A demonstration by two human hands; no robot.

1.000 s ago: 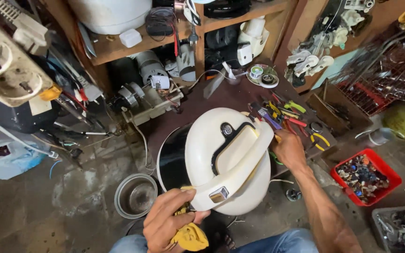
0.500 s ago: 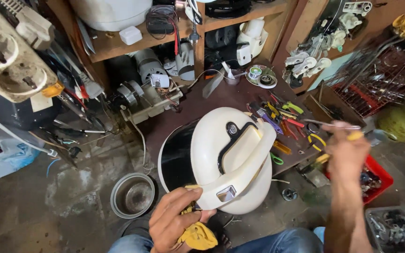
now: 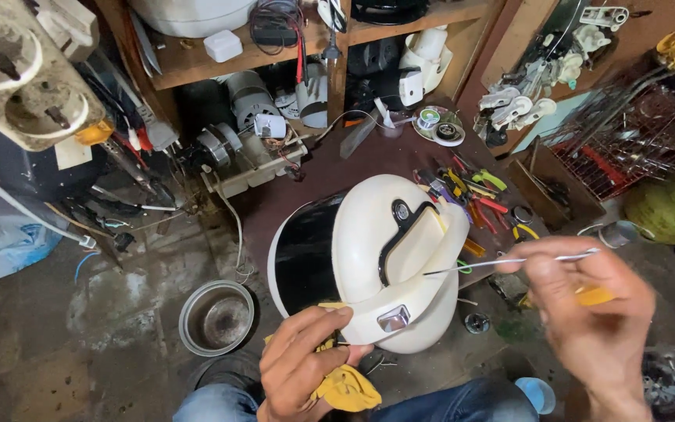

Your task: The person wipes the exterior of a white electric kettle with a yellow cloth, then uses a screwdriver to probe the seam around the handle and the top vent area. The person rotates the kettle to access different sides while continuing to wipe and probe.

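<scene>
The left hand (image 3: 302, 367) pins a yellow cloth (image 3: 345, 387) against the smooth, probably slippery cream cooker lid (image 3: 388, 262); the right hand (image 3: 587, 301) pinches a screwdriver (image 3: 501, 262).

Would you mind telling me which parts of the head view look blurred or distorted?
Head view: the right hand with its screwdriver is motion-blurred; the left hand and the white cooker lid stay sharp; wide-angle distortion bends the shelves at the edges.

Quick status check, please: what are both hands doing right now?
Left hand grips yellow cloth against cream rice-cooker lid. Right hand holds thin yellow-handled screwdriver, tip at lid handle. Nothing blocking.
</scene>
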